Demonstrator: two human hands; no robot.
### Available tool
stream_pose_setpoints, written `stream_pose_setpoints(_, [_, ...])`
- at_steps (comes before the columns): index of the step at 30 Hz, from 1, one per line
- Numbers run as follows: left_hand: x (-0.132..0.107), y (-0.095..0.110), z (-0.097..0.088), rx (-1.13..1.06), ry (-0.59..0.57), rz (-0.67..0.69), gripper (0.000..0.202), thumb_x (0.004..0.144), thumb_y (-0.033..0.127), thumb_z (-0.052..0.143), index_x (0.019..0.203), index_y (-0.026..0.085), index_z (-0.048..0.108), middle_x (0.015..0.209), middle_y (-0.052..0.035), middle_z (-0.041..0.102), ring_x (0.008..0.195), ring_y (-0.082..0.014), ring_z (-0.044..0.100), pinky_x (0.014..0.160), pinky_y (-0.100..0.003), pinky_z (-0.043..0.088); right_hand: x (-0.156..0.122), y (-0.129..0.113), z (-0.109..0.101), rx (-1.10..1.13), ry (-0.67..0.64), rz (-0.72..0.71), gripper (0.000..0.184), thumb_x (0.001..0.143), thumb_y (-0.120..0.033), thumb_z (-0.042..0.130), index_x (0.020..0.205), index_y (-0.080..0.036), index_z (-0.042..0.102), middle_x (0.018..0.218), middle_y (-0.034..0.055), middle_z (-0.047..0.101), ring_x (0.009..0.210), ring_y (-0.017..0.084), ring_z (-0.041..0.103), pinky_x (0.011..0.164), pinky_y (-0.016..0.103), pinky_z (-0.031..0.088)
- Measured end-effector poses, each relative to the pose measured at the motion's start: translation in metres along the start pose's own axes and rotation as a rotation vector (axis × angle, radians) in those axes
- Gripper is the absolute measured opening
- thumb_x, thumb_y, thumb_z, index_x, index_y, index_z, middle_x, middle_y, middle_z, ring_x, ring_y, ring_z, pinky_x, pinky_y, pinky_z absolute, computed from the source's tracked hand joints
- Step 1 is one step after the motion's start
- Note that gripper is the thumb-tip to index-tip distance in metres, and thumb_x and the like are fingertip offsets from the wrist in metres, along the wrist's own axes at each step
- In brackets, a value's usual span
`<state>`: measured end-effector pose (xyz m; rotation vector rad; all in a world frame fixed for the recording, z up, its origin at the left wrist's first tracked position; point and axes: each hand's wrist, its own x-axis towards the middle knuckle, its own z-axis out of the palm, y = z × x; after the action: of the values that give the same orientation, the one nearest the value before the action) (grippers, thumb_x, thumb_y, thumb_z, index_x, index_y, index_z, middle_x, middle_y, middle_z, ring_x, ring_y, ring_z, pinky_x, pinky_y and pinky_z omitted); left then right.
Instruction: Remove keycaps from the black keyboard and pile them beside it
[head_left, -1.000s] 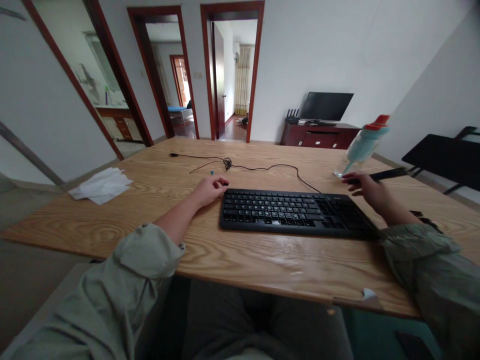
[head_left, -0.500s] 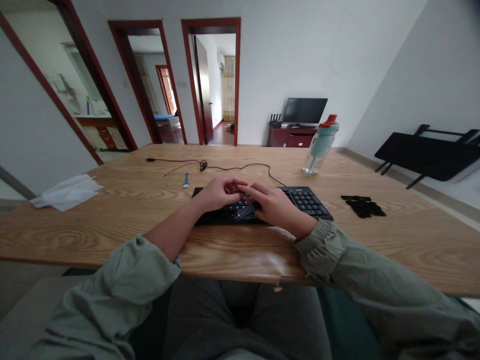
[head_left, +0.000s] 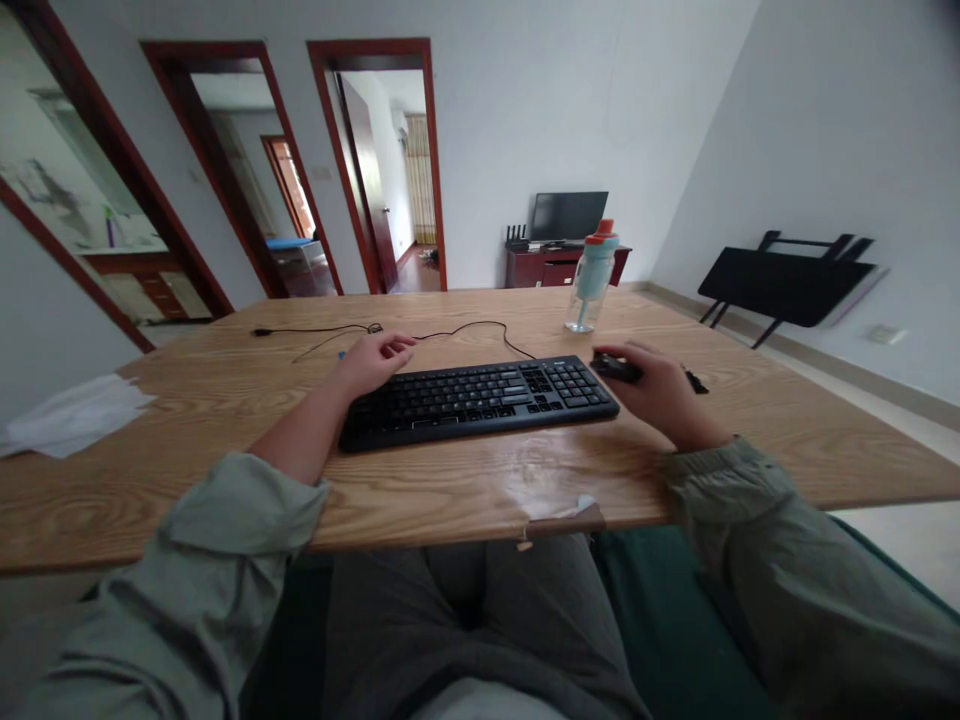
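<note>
Gripping a dark object [head_left: 619,369] with fingers of the right hand [head_left: 654,385], just beside the black keyboard [head_left: 480,402] on the wooden surface [head_left: 442,495]. Bending fingers of the left hand [head_left: 367,365] loosely at its left end; cannot tell whether pinching anything.

A red-lidded bottle [head_left: 591,283], white paper [head_left: 75,415] at far left, a television [head_left: 570,216] atop a dark-red cabinet [head_left: 525,268].

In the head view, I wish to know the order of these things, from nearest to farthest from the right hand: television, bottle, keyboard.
From the right hand:
1. Keyboard, just to its left.
2. Bottle, farther ahead, slightly left.
3. Television, across the room.
</note>
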<state>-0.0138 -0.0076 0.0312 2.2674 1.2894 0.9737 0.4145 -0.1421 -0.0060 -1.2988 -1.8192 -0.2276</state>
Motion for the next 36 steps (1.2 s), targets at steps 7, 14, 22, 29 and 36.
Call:
stream_pose_setpoints(7, [-0.001, -0.058, -0.029, 0.162, 0.088, -0.197, 0.035, 0.076, 0.042, 0.065, 0.099, 0.019, 0.08, 0.074, -0.0025, 0.068, 0.07, -0.0198, 0.058, 0.071, -0.031, 0.049, -0.079, 0.091, -0.091, -0.286, 0.101, 0.374, 0.027, 0.081, -0.041, 0.066, 0.099, -0.022, 0.075, 0.106, 0.0148, 0.075, 0.1, 0.031, 0.071, 0.092, 0.042, 0.053])
stream_pose_setpoints(14, [0.0, -0.056, -0.018, 0.139, 0.052, -0.194, 0.037, 0.074, 0.046, 0.067, 0.096, 0.018, 0.079, 0.072, -0.0031, 0.067, 0.071, -0.0207, 0.06, 0.071, -0.032, 0.048, -0.086, 0.104, -0.091, -0.186, -0.135, 0.59, 0.033, 0.073, -0.044, 0.074, 0.099, -0.024, 0.075, 0.098, 0.0133, 0.079, 0.092, 0.035, 0.073, 0.087, 0.047, 0.053])
stream_pose_setpoints(22, [-0.001, -0.063, -0.018, 0.119, 0.055, -0.187, 0.032, 0.074, 0.044, 0.07, 0.094, 0.021, 0.08, 0.069, -0.002, 0.066, 0.07, -0.0208, 0.058, 0.07, -0.031, 0.046, -0.08, 0.09, -0.091, -0.173, -0.231, 0.487, 0.017, 0.085, -0.041, 0.069, 0.092, -0.028, 0.078, 0.104, 0.0144, 0.08, 0.101, 0.04, 0.073, 0.093, 0.053, 0.051])
stream_pose_setpoints(29, [-0.002, -0.057, -0.017, 0.125, 0.049, -0.202, 0.029, 0.074, 0.041, 0.07, 0.092, 0.021, 0.08, 0.067, -0.0011, 0.065, 0.069, -0.02, 0.057, 0.069, -0.031, 0.047, -0.077, 0.099, -0.087, -0.213, -0.234, 0.505, 0.02, 0.085, -0.041, 0.069, 0.092, -0.025, 0.078, 0.098, 0.0156, 0.079, 0.092, 0.039, 0.073, 0.084, 0.051, 0.053])
stream_pose_setpoints(36, [-0.002, -0.055, -0.017, 0.124, 0.042, -0.206, 0.031, 0.074, 0.044, 0.069, 0.091, 0.021, 0.079, 0.067, -0.0014, 0.066, 0.069, -0.0205, 0.059, 0.067, -0.03, 0.047, -0.07, 0.11, -0.083, -0.204, -0.253, 0.439, 0.024, 0.087, -0.042, 0.067, 0.098, -0.023, 0.076, 0.1, 0.0167, 0.079, 0.092, 0.037, 0.071, 0.085, 0.05, 0.051])
